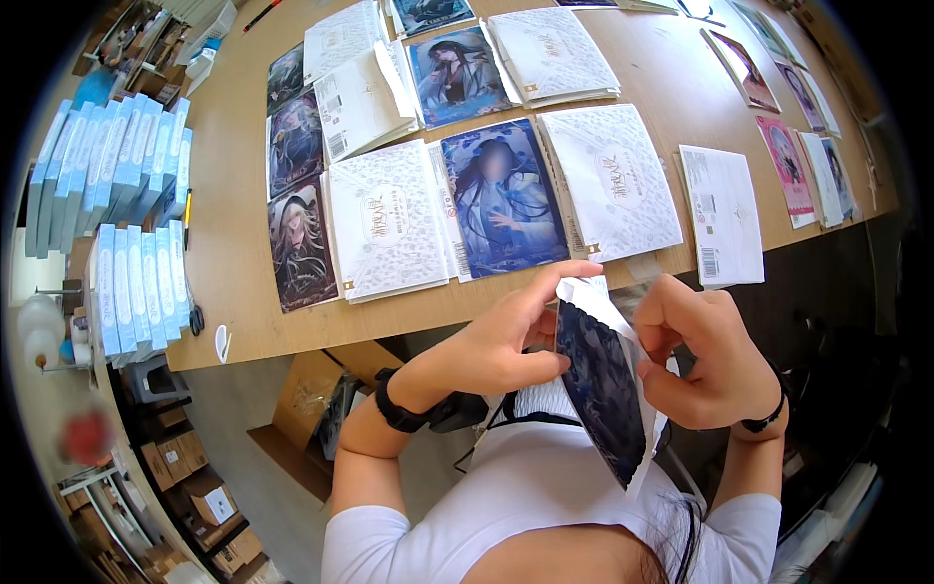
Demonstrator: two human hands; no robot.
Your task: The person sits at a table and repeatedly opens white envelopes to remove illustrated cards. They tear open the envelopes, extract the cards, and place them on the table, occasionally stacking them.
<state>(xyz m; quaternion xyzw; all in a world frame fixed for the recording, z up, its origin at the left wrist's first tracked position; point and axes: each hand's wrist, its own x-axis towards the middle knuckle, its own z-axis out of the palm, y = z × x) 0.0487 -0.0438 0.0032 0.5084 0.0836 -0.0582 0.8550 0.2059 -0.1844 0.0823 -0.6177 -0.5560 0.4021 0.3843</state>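
In front of my chest, my left hand (pixel 489 350) grips a dark blue illustrated card (pixel 600 390), thumb on its printed face and fingers around the far edge. White paper (pixel 587 294), apparently a sleeve or envelope, lies against the card and shows along its top and right side. My right hand (pixel 693 365) is curled at the paper's right edge, thumb and fingers pinched on it. Just beyond my hands on the table lie a blue illustrated card (pixel 503 197) and a stack of patterned white envelopes (pixel 613 182). The back of the held paper is hidden.
More white envelopes (pixel 390 219) and dark picture cards (pixel 303 248) line the wooden table (pixel 255 339). A plain-backed envelope (pixel 722 215) overhangs its front edge. Light blue boxes (pixel 142 288) stand at left near black scissors (pixel 196 321). An open carton (pixel 299 401) sits below.
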